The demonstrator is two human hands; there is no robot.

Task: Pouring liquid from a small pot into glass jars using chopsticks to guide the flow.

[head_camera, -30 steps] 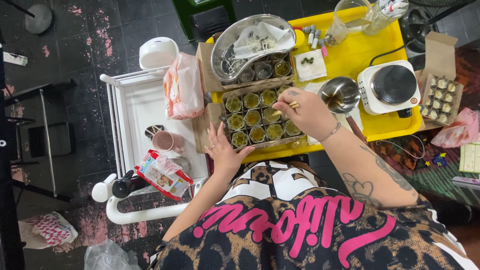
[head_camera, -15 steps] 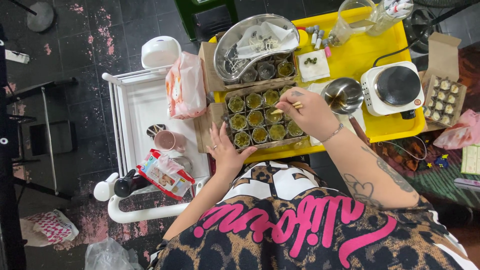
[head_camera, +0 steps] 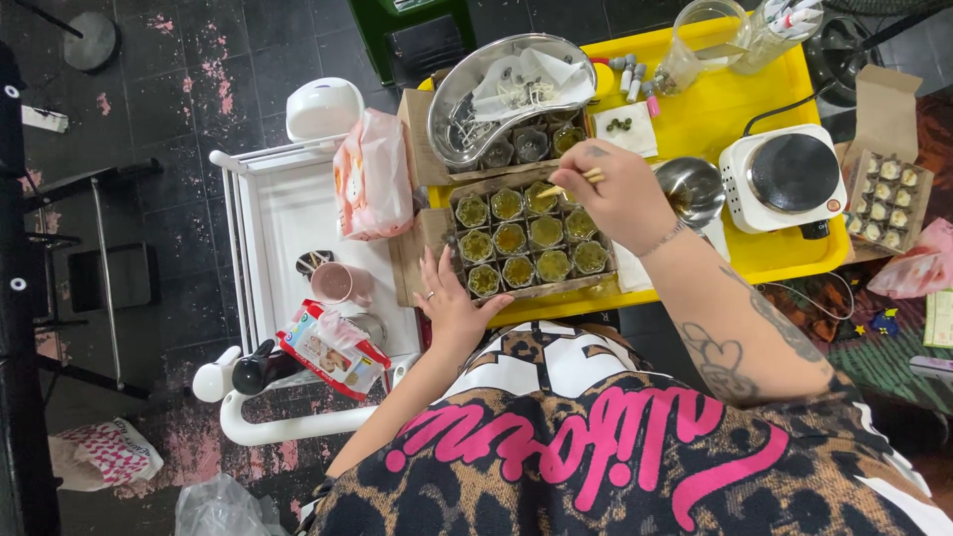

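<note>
Shifting left along the cardboard tray (head_camera: 429, 238), right hand (head_camera: 620, 194) pinches a thin stick (head_camera: 571, 184) over the far jars; left hand (head_camera: 452, 303) lies flat, gripping nothing.

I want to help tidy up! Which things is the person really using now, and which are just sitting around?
In use:
- right hand holding a thin stick
- left hand steadying the cardboard tray
- small jars of yellow-green stuff in it

Just sitting around:
- white hot plate
- metal kidney dish
- pink cup
- pink bag
- egg carton

Right hand (head_camera: 617, 194) holds stick (head_camera: 571, 185) over jars (head_camera: 526, 238); left hand (head_camera: 452, 303) steadies box (head_camera: 412, 260).
</note>
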